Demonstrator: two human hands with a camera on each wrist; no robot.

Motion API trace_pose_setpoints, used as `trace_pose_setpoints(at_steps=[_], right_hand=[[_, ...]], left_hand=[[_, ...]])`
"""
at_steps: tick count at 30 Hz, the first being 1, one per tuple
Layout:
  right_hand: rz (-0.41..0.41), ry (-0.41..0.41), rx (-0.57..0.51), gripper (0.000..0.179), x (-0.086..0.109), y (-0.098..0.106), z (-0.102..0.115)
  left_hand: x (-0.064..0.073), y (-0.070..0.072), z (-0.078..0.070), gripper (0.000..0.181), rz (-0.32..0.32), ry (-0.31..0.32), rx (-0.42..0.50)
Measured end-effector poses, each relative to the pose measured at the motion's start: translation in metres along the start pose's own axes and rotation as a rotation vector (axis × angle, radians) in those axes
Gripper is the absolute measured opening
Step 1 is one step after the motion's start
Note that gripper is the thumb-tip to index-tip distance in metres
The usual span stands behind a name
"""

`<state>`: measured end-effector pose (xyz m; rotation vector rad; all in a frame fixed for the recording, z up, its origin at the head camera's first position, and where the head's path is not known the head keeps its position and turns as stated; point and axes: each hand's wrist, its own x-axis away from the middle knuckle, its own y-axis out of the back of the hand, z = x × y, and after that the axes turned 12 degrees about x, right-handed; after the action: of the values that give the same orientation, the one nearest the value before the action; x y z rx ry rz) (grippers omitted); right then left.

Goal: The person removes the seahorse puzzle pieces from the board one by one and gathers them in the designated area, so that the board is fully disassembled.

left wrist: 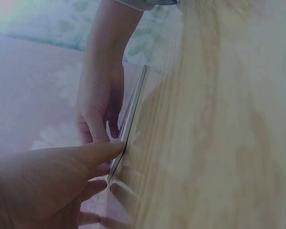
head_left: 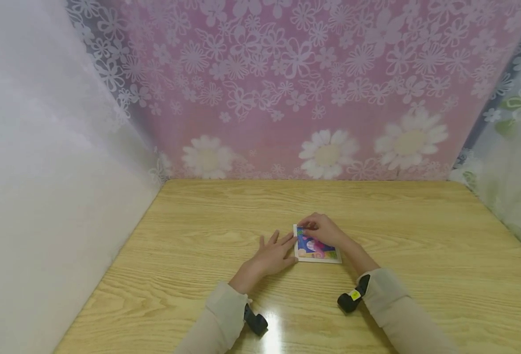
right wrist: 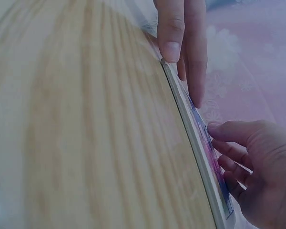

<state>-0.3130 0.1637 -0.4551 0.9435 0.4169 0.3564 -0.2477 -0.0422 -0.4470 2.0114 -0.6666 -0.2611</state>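
A small, flat square board with a white border (head_left: 320, 261) lies on the wooden table, bearing a colourful blue and pink picture (head_left: 317, 249). With fingers spread, my left hand (head_left: 273, 256) steadies the board's left side, its thumb (left wrist: 109, 150) touching the near corner. Over the picture's upper part, my right hand (head_left: 323, 229) rests its bent fingertips near the far left corner. In the right wrist view, the right thumb (right wrist: 229, 131) and fingers touch the picture's surface; no separate piece shows between them. The right hand covers the picture's upper right.
The wood-grain table (head_left: 189, 221) extends around the board on all sides. A pink flowered curtain (head_left: 260, 98) hangs behind its far edge, and a pale wall covering (head_left: 57, 172) borders the left. Dark wrist devices (head_left: 256, 322) sit at both cuffs.
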Motion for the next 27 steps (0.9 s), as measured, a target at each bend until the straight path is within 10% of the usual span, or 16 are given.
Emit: trace_pose_setpoints(at_steps=[27], right_hand=[[-0.003, 0.051, 0.091, 0.023, 0.0039, -0.0031, -0.0075]], left_hand=[[-0.0026, -0.0015, -0.0016, 0.059, 0.008, 0.016, -0.017]])
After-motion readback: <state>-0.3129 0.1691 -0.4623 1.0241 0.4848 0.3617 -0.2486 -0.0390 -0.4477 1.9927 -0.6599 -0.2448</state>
